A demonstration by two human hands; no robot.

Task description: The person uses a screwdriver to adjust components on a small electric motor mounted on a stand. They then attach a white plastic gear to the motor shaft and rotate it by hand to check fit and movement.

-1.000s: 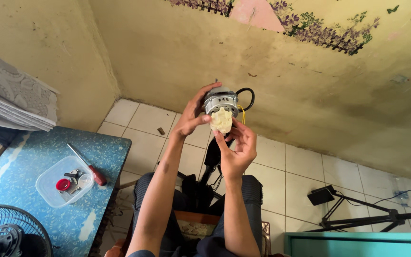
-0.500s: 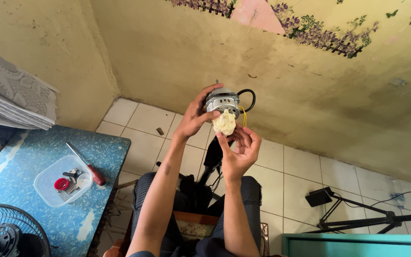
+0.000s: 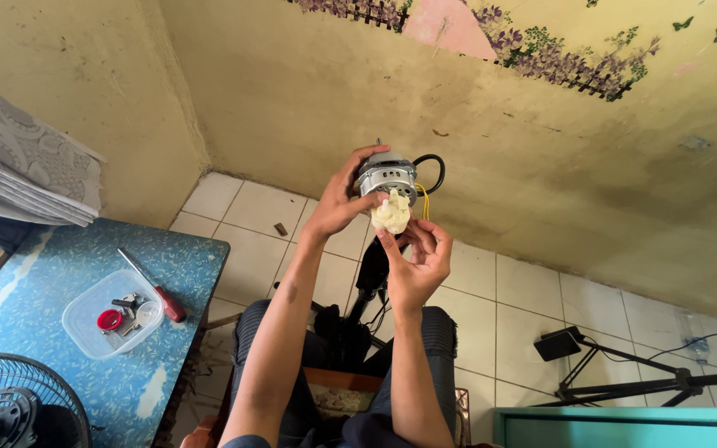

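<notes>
- Grey metal, ribbed and round, forms the small electric motor (image 3: 386,176) held up in front of the yellow wall; its far side is hidden by the fingers around it
- Left hand (image 3: 340,203) wraps the motor's casing from the left, fingers closed over its top
- Right hand (image 3: 419,259) pinches a crumpled pale wad (image 3: 392,212), cloth or paper, I cannot tell, pressed against the motor's underside
- Black cable (image 3: 431,166) loops behind the motor; thin yellow wires (image 3: 420,199) show beside the wad
- Blue speckled table (image 3: 60,274) carries a clear plastic tub (image 3: 85,328) of small parts, too small to make out, and a red-handled screwdriver (image 3: 155,288)
- Wire fan guard (image 3: 10,406) is cut off at the corner
</notes>
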